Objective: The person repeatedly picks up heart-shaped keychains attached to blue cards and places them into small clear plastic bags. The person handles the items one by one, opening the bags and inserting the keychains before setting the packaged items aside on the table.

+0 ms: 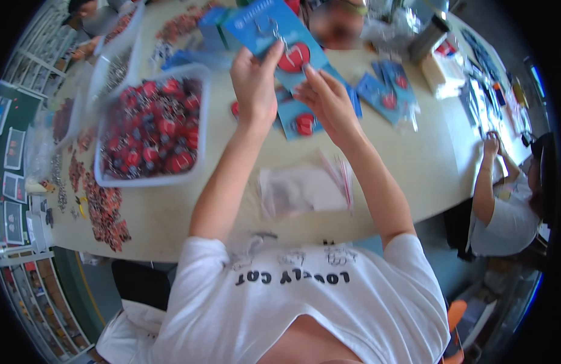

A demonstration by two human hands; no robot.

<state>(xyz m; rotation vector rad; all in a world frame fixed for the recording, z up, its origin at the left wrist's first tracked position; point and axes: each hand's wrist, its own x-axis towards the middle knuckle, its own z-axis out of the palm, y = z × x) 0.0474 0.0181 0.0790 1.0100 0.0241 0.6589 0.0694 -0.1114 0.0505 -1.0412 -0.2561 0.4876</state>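
Note:
My left hand [254,85] grips a blue backing card [247,25] by its left side, thumb on the front near a metal chain. A round red keychain charm [293,57] with a white mark lies against that card. My right hand [330,103] is closed at the card's lower right, a fingertip touching the charm's lower edge. Just below the hands, another blue card with a red charm [305,124] lies on the table, partly covered. A clear plastic bag [304,189] with a reddish edge strip lies between my forearms.
At left stands a clear tub [203,121] full of red keychains; another bin [115,73] holds metal pieces. Reddish small parts [104,209] lie loose near the table edge. More carded keychains [383,91] and a grey cylinder [430,39] are at right. A co-worker [504,206] sits at far right.

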